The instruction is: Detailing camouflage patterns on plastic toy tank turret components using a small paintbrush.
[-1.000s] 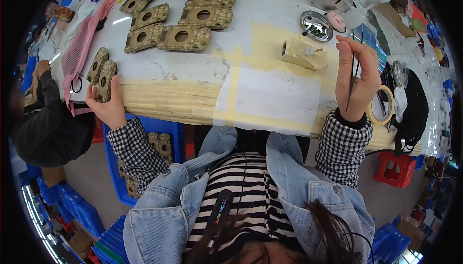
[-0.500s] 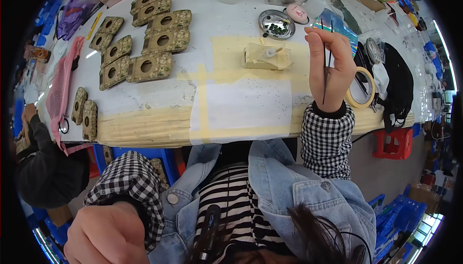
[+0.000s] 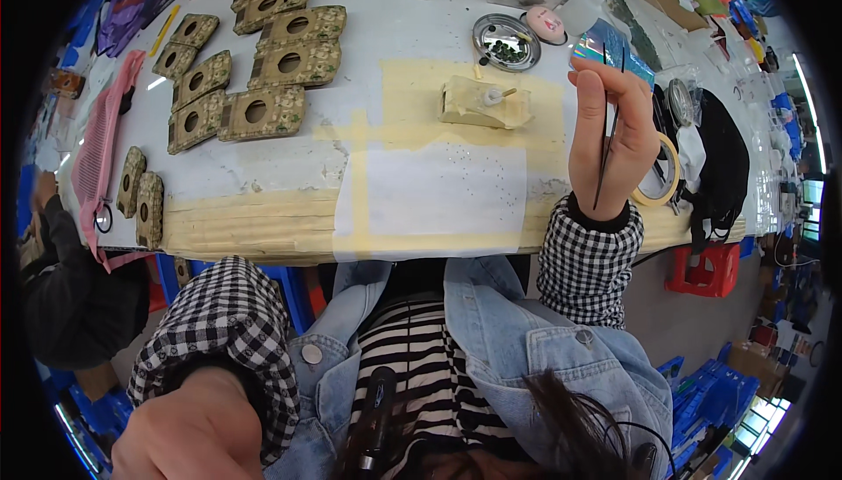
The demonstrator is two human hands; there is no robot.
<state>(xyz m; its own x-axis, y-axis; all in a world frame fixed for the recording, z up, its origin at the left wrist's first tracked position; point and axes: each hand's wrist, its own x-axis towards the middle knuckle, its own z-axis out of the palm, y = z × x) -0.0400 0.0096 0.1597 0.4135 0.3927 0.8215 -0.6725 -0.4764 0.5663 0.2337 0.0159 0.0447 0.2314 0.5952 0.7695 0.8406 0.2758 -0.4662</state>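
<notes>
My right hand (image 3: 631, 151) is raised over the right part of the table. Its thumb and bent fingers close on dark, slim tweezers (image 3: 604, 169), whose two prongs point up and away, a little apart. Close to this hand is a roll of yellow tape (image 3: 671, 184). My left hand (image 3: 189, 432) is near the lower left, in front of my body and off the table. Its knuckles are bent and its fingers fold under, partly cut off by the picture's edge; whatever they hold is hidden. White paper (image 3: 412, 195) with tiny scattered specks lies taped before me.
Camouflage-patterned pieces with round holes (image 3: 263, 113) stand in rows on the left. Beyond the paper sits a cream block (image 3: 460, 103). Farther back are a round metal dish (image 3: 481, 40) of dark green bits and a pink oval object (image 3: 545, 26). A black bag (image 3: 726, 147) lies right.
The view has shifted slightly. My right hand, still gripping the tweezers, appears a little lower and farther right. My left hand has sunk lower, more of it beyond the picture's edge.
</notes>
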